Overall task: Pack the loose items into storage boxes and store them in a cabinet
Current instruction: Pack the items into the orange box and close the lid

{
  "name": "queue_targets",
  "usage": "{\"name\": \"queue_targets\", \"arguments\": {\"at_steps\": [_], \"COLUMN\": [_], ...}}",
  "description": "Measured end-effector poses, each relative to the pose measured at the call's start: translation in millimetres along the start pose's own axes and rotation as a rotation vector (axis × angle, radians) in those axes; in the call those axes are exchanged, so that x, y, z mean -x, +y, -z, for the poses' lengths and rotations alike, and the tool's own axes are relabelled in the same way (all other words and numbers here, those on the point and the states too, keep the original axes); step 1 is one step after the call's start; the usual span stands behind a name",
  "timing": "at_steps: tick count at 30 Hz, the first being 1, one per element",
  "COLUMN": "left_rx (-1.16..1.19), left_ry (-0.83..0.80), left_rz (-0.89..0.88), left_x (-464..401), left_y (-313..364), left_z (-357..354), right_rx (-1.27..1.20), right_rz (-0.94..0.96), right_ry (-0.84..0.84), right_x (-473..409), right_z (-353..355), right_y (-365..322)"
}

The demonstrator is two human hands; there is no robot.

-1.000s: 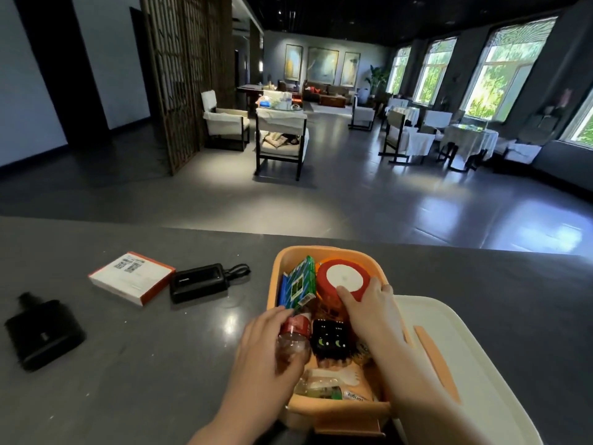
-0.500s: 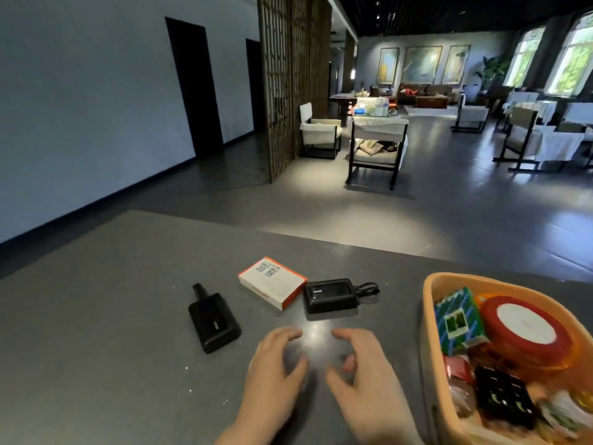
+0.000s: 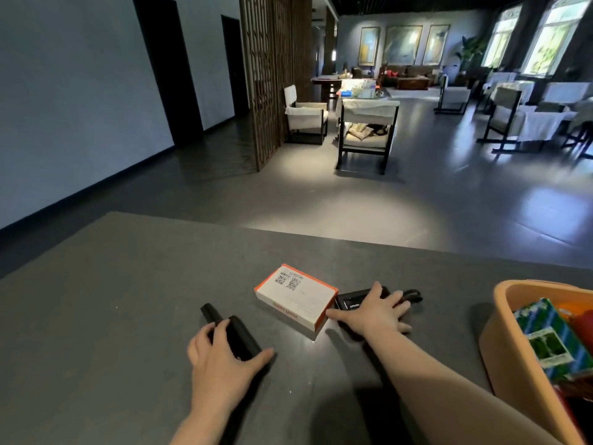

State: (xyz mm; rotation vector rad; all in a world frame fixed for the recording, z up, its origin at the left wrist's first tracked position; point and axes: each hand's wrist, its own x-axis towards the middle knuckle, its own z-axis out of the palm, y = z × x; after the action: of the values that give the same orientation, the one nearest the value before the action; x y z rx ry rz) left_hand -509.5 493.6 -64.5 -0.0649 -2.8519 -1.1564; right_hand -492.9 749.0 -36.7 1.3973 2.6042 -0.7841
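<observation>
On the dark grey table (image 3: 112,316) my left hand (image 3: 221,358) grips a flat black device with a short nozzle (image 3: 239,335), thumb on its right edge and fingers over its left side. My right hand (image 3: 375,311) rests with spread, straight fingers on a black power bank (image 3: 348,302) whose strap loop (image 3: 412,295) sticks out to the right. A white box with orange edges and QR codes (image 3: 296,298) lies between the two black items. At the right edge stands the orange storage box (image 3: 510,345), holding a green and blue carton (image 3: 552,338) and other things cut off by the frame.
The table's far edge runs across the middle of the view, with an open grey floor beyond. White chairs (image 3: 365,130), covered tables and a wooden lattice screen (image 3: 272,75) stand further back in the room.
Both hands moved forward from the bare table. The left now grips the black device, and the right lies on the power bank. The view has shifted further left, so less of the storage box shows.
</observation>
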Motion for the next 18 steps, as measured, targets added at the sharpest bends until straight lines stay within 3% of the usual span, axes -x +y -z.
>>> {"name": "queue_targets", "arguments": {"at_steps": [4, 9, 18], "left_rx": [-0.048, -0.147, -0.087], "left_ry": [-0.003, -0.113, -0.21], "left_rz": [0.003, -0.085, 0.084], "left_x": [0, 23, 66], "left_y": [5, 6, 15], "left_z": [-7, -6, -6], "right_rx": [0.116, 0.055, -0.187], "right_rz": [0.095, 0.238, 0.473], "right_ry": [0.061, 0.093, 0.033], "right_x": [-2, 48, 158], "right_z": [-3, -4, 25], "right_y": [14, 56, 122]}}
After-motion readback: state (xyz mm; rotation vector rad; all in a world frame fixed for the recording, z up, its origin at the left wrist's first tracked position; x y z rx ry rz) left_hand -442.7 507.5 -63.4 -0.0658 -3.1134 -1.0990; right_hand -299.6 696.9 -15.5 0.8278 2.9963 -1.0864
